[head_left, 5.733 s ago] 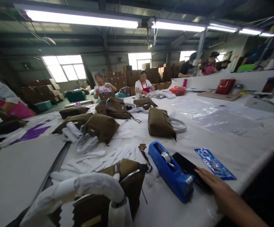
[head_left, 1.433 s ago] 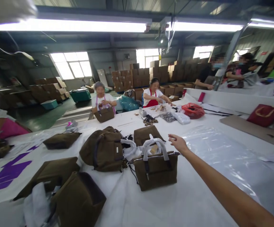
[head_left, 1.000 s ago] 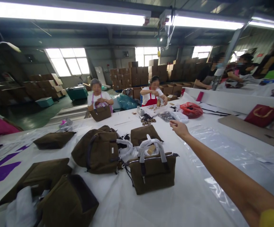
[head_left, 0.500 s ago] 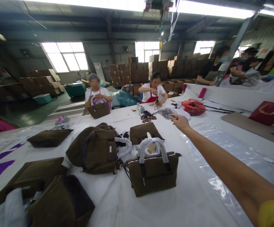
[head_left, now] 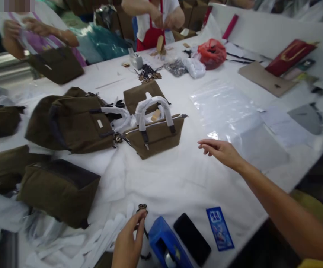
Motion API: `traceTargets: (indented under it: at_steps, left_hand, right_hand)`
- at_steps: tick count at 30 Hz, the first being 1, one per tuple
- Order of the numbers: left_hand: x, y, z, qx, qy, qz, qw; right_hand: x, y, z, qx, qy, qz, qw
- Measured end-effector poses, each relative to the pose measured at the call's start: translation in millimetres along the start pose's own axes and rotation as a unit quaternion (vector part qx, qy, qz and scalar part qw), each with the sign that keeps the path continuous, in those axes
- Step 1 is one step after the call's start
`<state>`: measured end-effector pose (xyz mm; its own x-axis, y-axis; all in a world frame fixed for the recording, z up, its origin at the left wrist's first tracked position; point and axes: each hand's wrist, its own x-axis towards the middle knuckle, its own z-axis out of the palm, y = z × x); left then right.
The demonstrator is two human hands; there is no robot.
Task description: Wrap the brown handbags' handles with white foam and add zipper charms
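My left hand [head_left: 129, 242], low in the view, pinches a small dark-and-gold charm [head_left: 142, 208] between thumb and fingertips; a black cord hangs beside it. My right hand [head_left: 220, 150] hovers over the white table, its fingers loosely bent and apart, holding nothing I can see. Nearest to it on the left stands an olive handbag [head_left: 158, 137] with wrapped white handles. To the right of my left hand are a blue tape dispenser [head_left: 161, 234], a black phone [head_left: 192, 238] and a blue packet [head_left: 220, 229].
Several olive bags, among them a large one [head_left: 77, 123] and a tilted one [head_left: 61, 190], cover the left side. Clear plastic bags [head_left: 223, 111] lie at right. Charms with cords [head_left: 149, 72] and a red plastic bag [head_left: 211, 54] are at the back. Two people work across the table.
The view has tilted down. My right hand has drawn back from the far side of the table and its fingers have loosened. My left hand has come into view with the charm.
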<state>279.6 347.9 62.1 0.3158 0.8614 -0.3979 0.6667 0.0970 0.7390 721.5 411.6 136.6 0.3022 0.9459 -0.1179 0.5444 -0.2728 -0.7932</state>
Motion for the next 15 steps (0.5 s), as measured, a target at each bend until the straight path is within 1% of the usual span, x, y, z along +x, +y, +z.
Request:
traceTargets:
  at_steps: [2,5,7,8,10,11,13,15]
  left_hand:
    - [4,-6,8.9,0.059,-0.008,0.035,0.998]
    - [2,-18,18.2,0.131,-0.045,0.081,0.987]
    - [0,-24,20.5,0.159,-0.065,0.098,0.98]
    - [-1,-25,20.9,0.168,-0.071,0.103,0.978]
    - [-2,-25,20.8,0.179,-0.067,0.107,0.976]
    - [-3,-23,20.6,0.183,-0.059,0.11,0.975]
    - [-2,-20,20.4,0.172,-0.042,0.113,0.978]
    - [0,-16,22.0,0.126,-0.035,0.107,0.986]
  right_hand:
    - [-51,36,-19,-0.029,-0.008,0.059,0.998]
    - [-117,83,-48,-0.07,0.016,0.135,0.988]
    - [-149,106,-62,-0.091,0.034,0.166,0.981]
    - [-160,115,-65,-0.097,0.039,0.172,0.98]
    - [-168,123,-67,-0.101,0.044,0.163,0.981]
    - [-165,124,-64,-0.099,0.045,0.147,0.983]
    - [-145,115,-57,-0.089,0.048,0.097,0.99]
    - [-108,93,-49,-0.082,0.062,0.032,0.994]
